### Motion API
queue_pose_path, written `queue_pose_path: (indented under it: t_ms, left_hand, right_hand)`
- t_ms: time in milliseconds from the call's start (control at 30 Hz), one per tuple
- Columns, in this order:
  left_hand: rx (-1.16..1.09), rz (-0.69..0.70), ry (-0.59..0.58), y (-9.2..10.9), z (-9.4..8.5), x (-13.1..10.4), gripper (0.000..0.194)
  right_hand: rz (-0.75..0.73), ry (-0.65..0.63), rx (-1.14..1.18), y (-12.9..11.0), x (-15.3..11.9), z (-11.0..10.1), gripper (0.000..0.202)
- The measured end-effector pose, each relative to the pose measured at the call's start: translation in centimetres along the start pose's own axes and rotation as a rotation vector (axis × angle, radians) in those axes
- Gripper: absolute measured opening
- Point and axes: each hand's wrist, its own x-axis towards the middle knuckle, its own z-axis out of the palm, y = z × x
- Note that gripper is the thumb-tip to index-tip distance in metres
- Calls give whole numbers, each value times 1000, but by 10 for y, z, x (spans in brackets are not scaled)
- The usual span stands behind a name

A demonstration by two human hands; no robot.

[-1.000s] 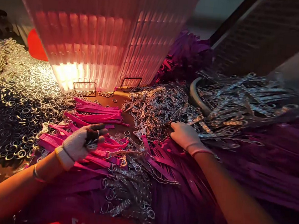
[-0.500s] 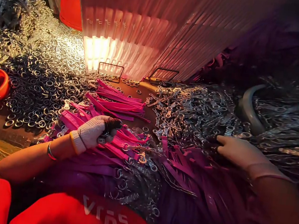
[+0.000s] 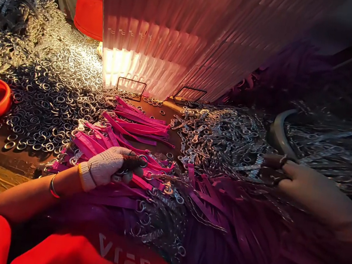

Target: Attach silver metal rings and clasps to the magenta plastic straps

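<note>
My left hand (image 3: 113,167), in a white dotted glove with dark fingertips, is closed around metal rings (image 3: 142,160) above the pink straps (image 3: 92,143). Gloved too, my right hand (image 3: 288,172) is at the right, beside the pile of metal chain pieces (image 3: 226,133); its dark fingers are bent near a silvery piece, and whether they grip it is unclear. Purple straps (image 3: 219,200) lie between the hands and toward my lap, with more chain pieces among them.
Loose rings (image 3: 55,105) are heaped at the left beside a red bowl (image 3: 6,100). A red lamp (image 3: 89,12) glows behind a corrugated translucent panel (image 3: 162,33) on wire stands. A curved grey rim (image 3: 279,129) stands at the right.
My right hand has shifted a little to the right, and its fingers now show more separately. My left hand has moved slightly down and stays closed. The view has tilted slightly.
</note>
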Motion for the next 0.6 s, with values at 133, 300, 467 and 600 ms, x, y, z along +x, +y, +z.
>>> queue_pose_path:
  t_ms: [133, 300, 467, 600]
  left_hand:
    - [-19, -19, -45, -3, 11, -2, 31]
    - [-154, -188, -134, -3, 20, -5, 22]
    - [-236, -300, -152, 4, 17, -12, 23]
    - [-205, -339, -203, 1, 16, -14, 23]
  right_hand:
    - [-153, -108, 826, -72, -48, 16, 18]
    - [-541, -334, 951, -156, -91, 38, 18]
    - [-674, -456, 1019, -168, -106, 28, 14]
    - [-715, -249, 785, -171, -118, 32, 22]
